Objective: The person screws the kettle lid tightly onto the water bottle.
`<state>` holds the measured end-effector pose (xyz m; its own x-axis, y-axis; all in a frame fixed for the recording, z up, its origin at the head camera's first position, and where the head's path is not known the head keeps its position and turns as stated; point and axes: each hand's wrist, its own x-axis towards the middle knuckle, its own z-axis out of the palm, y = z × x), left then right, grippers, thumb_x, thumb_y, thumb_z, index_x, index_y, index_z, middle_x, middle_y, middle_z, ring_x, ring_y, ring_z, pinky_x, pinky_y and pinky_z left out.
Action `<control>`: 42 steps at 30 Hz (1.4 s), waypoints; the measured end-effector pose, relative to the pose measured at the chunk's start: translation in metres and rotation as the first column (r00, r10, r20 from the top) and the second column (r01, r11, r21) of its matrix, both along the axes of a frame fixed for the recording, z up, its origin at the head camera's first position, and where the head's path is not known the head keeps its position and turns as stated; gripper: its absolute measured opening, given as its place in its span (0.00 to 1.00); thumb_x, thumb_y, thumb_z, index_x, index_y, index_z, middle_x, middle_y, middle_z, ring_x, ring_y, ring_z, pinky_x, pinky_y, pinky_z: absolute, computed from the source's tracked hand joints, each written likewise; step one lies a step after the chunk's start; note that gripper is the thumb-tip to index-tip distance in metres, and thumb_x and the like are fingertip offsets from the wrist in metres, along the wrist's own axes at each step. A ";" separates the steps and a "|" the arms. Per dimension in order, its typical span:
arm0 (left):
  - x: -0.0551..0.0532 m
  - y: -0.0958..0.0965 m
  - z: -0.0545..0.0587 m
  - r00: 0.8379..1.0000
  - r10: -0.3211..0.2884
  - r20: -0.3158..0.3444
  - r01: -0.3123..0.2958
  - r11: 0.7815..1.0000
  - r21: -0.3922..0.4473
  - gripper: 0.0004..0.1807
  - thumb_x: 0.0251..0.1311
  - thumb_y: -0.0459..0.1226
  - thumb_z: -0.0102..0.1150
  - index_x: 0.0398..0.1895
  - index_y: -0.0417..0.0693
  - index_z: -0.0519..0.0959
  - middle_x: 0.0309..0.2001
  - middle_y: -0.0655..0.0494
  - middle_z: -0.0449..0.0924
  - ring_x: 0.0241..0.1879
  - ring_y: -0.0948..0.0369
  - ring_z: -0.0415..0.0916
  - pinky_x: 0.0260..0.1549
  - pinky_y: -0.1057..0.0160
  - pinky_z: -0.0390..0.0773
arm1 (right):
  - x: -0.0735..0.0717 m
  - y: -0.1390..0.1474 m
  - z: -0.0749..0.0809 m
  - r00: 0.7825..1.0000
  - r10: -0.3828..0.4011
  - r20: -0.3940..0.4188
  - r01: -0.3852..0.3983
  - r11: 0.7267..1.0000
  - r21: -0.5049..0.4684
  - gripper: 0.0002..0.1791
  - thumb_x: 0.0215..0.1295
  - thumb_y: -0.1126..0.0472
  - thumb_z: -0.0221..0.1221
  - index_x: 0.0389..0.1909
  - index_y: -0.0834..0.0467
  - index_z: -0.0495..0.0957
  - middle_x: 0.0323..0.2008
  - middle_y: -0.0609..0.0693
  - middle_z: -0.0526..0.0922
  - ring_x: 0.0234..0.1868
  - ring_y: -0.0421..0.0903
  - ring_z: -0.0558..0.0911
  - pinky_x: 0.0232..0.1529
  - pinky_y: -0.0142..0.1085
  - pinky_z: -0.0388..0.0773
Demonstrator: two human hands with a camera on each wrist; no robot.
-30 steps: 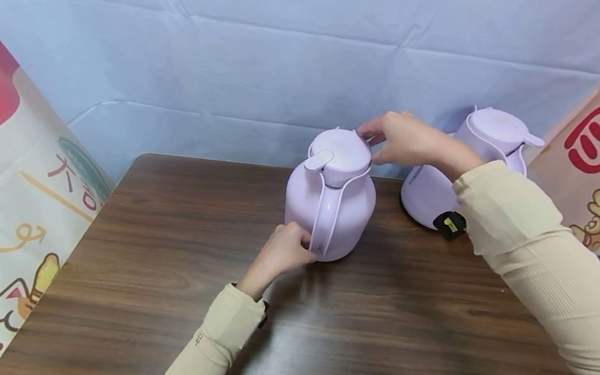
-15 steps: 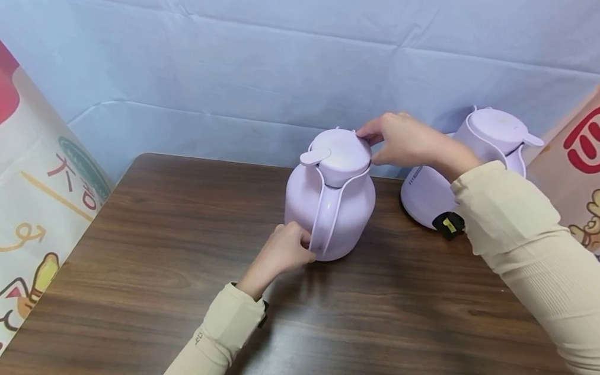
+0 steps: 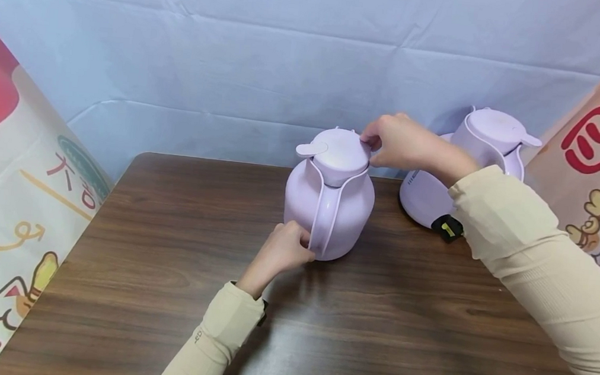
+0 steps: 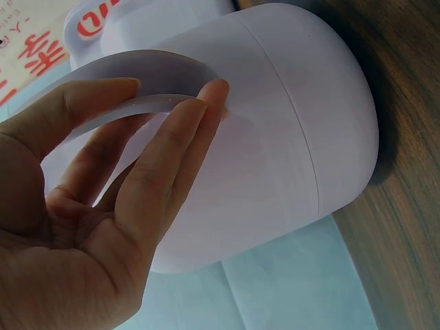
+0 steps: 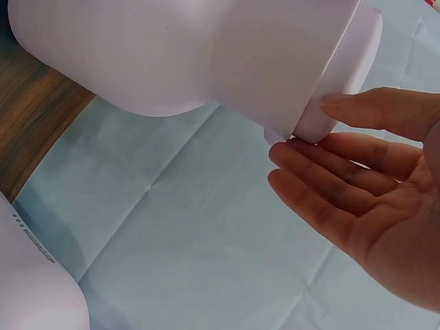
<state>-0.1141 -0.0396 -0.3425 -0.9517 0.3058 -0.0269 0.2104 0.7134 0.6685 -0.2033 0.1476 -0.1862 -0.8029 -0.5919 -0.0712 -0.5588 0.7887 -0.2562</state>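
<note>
A lilac thermos jug stands upright near the table's back edge, its handle turned toward me. My left hand pinches the lower part of that handle; in the left wrist view the thumb lies on one side and the fingers go round the other. At the jug's top, my right hand holds the rim of the lid between thumb and fingers, as the right wrist view shows on the lid's side. The lid's tab points left, off the line of the handle. The spout is mostly hidden.
A second lilac jug stands behind my right forearm, partly covered by it. Pale blue cloth hangs behind the dark wooden table. Printed sheets hang at both sides.
The lid has turned clockwise on the jug, its tab swinging left and back, away from the handle. The right hand shifted slightly at the lid's rim. The left hand and jug body stayed in place.
</note>
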 end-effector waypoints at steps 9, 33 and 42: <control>-0.001 0.001 -0.001 1.000 0.001 0.004 -0.001 1.000 -0.016 0.20 0.36 0.31 0.60 0.02 0.52 0.60 0.07 0.65 0.53 0.16 0.62 0.54 0.13 0.68 0.56 | 0.004 -0.001 -0.001 0.998 0.001 -0.067 0.001 1.000 0.019 0.05 0.42 0.72 0.53 0.20 0.61 0.75 0.22 0.51 0.75 0.28 0.48 0.72 0.31 0.39 0.68; 0.001 0.002 -0.002 1.000 0.003 -0.015 -0.003 1.000 0.011 0.21 0.36 0.30 0.58 0.03 0.52 0.57 0.09 0.65 0.49 0.16 0.64 0.50 0.13 0.69 0.52 | 0.013 -0.003 0.006 0.998 -0.023 -0.051 0.025 0.999 0.041 0.03 0.44 0.71 0.57 0.22 0.62 0.78 0.23 0.52 0.79 0.29 0.49 0.76 0.33 0.40 0.72; 0.000 0.002 -0.002 1.000 0.009 -0.010 -0.009 1.000 0.005 0.20 0.36 0.30 0.59 0.03 0.52 0.59 0.08 0.64 0.52 0.16 0.63 0.53 0.13 0.68 0.54 | 0.003 0.001 0.006 0.999 -0.037 0.028 0.035 0.997 0.072 0.21 0.45 0.71 0.56 0.44 0.71 0.76 0.38 0.63 0.80 0.43 0.57 0.77 0.44 0.47 0.72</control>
<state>-0.1136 -0.0379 -0.3449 -0.9547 0.2972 -0.0162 0.2103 0.7120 0.6700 -0.2007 0.1487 -0.1801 -0.8207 -0.5549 -0.1359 -0.5225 0.8253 -0.2142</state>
